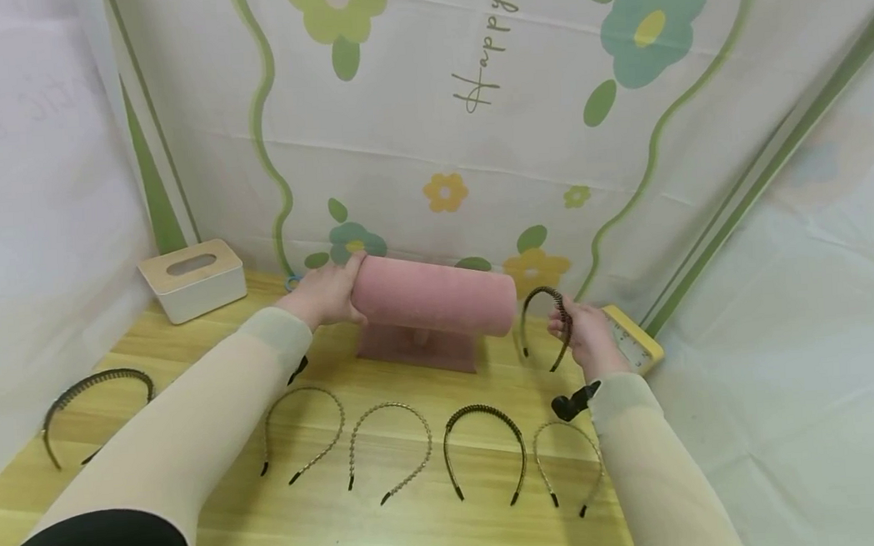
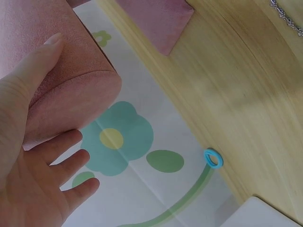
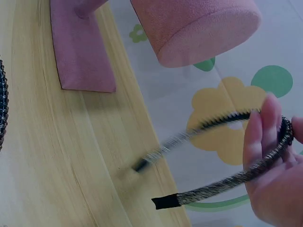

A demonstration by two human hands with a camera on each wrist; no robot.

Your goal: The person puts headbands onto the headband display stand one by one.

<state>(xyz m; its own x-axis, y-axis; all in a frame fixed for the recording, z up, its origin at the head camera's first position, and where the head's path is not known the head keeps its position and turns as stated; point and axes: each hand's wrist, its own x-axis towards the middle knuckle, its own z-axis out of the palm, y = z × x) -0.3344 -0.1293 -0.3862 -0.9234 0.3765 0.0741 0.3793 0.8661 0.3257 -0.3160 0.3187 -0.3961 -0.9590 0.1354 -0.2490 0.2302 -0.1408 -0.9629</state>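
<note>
At the back of the table is a pink velvety display stand (image 1: 434,294), a padded horizontal roll on a post and flat base (image 3: 83,52). My left hand (image 1: 329,292) holds the roll's left end. In the left wrist view its thumb (image 2: 40,61) lies along the roll, three fingers spread by the end face, and the index finger is hidden. To the right of the roll, my right hand (image 1: 587,331) grips a dark beaded headband (image 3: 236,177) near the top of its arch. The headband's two black tips point away from the palm, beside the roll's right end.
In front lie several headbands, among them a thin beaded one (image 1: 388,407) and a dark braided one (image 1: 483,408). Another dark headband (image 1: 98,377) is at far left. A tissue box (image 1: 197,279) stands back left, a yellow-framed object (image 1: 632,340) behind my right hand, a blue ring (image 2: 213,158) at the back edge.
</note>
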